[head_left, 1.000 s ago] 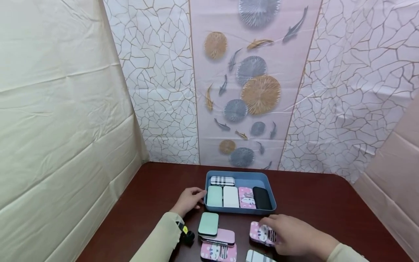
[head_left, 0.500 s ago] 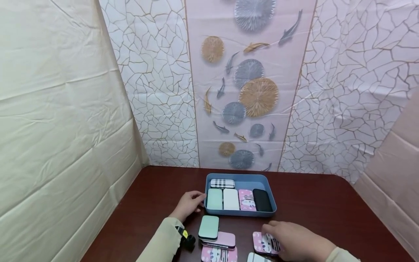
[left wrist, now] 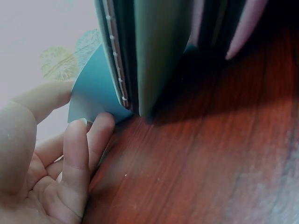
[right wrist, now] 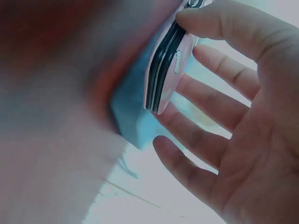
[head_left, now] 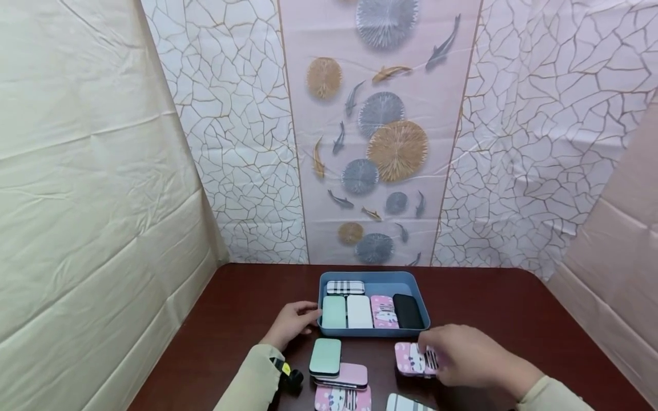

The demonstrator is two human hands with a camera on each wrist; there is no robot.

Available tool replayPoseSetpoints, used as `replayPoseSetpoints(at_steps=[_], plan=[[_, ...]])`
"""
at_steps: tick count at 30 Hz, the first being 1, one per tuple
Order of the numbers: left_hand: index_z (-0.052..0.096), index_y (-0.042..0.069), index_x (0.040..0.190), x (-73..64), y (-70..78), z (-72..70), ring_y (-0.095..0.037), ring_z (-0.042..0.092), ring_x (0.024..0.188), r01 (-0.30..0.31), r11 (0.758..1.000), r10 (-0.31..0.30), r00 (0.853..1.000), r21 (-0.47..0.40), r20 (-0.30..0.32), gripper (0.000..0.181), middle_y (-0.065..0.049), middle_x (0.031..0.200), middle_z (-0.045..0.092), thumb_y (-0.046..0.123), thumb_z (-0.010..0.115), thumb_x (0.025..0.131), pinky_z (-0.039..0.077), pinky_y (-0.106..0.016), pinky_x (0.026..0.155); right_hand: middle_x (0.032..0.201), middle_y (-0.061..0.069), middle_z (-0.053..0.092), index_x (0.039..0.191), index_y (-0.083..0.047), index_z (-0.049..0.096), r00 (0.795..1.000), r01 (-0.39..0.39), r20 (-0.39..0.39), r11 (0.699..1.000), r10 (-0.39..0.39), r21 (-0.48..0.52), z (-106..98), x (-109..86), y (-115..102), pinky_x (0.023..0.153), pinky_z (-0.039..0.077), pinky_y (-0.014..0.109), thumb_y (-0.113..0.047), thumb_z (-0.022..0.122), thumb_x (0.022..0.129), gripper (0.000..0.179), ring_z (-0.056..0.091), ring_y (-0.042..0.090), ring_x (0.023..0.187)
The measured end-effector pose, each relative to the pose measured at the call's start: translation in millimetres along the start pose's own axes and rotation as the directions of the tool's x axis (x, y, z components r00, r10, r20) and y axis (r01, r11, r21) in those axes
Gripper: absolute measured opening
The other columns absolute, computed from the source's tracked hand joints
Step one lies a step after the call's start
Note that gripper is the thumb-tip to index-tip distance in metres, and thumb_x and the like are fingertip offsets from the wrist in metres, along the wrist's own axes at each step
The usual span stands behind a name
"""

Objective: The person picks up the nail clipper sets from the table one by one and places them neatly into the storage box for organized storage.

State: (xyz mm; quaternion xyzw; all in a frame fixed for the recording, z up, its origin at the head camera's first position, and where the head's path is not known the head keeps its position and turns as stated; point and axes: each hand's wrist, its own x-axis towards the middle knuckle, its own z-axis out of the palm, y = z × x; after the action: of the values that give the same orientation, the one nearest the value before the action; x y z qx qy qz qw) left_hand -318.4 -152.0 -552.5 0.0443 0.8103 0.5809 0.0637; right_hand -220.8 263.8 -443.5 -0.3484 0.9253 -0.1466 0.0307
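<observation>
My right hand (head_left: 462, 354) pinches a small flat case (head_left: 410, 358) with a pink cartoon print, in front of the blue tray (head_left: 411, 285). In the right wrist view the thumb presses the edge of the pink case (right wrist: 163, 70), fingers behind it, and its black rims show. At the tray's left side, my left hand (head_left: 290, 324) holds the tray's near left corner with bent fingers; the left wrist view has the fingertips (left wrist: 77, 128) against the tray wall (left wrist: 96, 88). Inside the tray lie a plaid case (head_left: 345, 287), a mint case (head_left: 334, 312), a white case (head_left: 359, 311), a pink case (head_left: 384, 311) and a black case (head_left: 408, 311).
Before the tray, a mint case (head_left: 325, 355) overlaps a plain pink case (head_left: 352, 374), with a pink cartoon-print case (head_left: 334, 398) below. A plaid case (head_left: 403, 403) lies at the bottom edge. The dark table (head_left: 247, 291) meets a patterned curtain (head_left: 247, 171).
My right hand has moved first slightly nearer me, then forward toward the tray with the pink cartoon-print case. My left hand has stayed at the tray. The view has shifted slightly.
</observation>
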Motion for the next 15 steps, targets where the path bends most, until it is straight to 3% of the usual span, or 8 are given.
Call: replayPoseSetpoints(at_steps=[6, 10, 15], plan=[[0.070, 0.003, 0.144, -5.8, -3.9, 1.8, -0.019, 0.075, 0.095, 0.014, 1.000, -0.014, 1.000, 0.012, 0.018, 0.053, -0.006, 0.112, 0.078, 0.036, 0.079, 0.105, 0.065, -0.034, 0.077, 0.084, -0.021, 0.056, 0.108, -0.033, 0.072, 0.991, -0.022, -0.132, 0.996, 0.010, -0.088, -17.0, 2.4, -3.1, 0.062, 0.048, 0.028, -0.020, 0.095, 0.082, 0.037, 0.051, 0.002, 0.079], [0.070, 0.003, 0.143, -3.9, -1.7, 3.0, -0.018, 0.075, 0.092, 0.028, 0.999, -0.028, 0.999, 0.022, 0.023, 0.052, -0.006, 0.108, 0.078, 0.037, 0.078, 0.105, 0.065, -0.032, 0.076, 0.105, -0.012, 0.068, 0.112, -0.029, 0.072, 0.980, -0.033, -0.198, 0.981, -0.006, -0.192, -15.7, 11.2, -3.9, 0.076, 0.059, 0.037, -0.006, 0.094, 0.084, 0.042, 0.060, 0.014, 0.097], [0.071, 0.003, 0.141, 1.7, 3.5, 1.1, -0.018, 0.074, 0.089, 0.023, 1.000, -0.023, 1.000, 0.018, 0.003, 0.050, -0.006, 0.105, 0.078, 0.037, 0.078, 0.105, 0.065, -0.034, 0.077, 0.125, 0.007, 0.071, 0.118, -0.018, 0.072, 0.976, -0.082, -0.214, 0.965, 0.027, -0.249, -22.0, 33.3, 4.3, 0.094, 0.061, 0.050, 0.003, 0.087, 0.090, 0.038, 0.064, 0.032, 0.115]])
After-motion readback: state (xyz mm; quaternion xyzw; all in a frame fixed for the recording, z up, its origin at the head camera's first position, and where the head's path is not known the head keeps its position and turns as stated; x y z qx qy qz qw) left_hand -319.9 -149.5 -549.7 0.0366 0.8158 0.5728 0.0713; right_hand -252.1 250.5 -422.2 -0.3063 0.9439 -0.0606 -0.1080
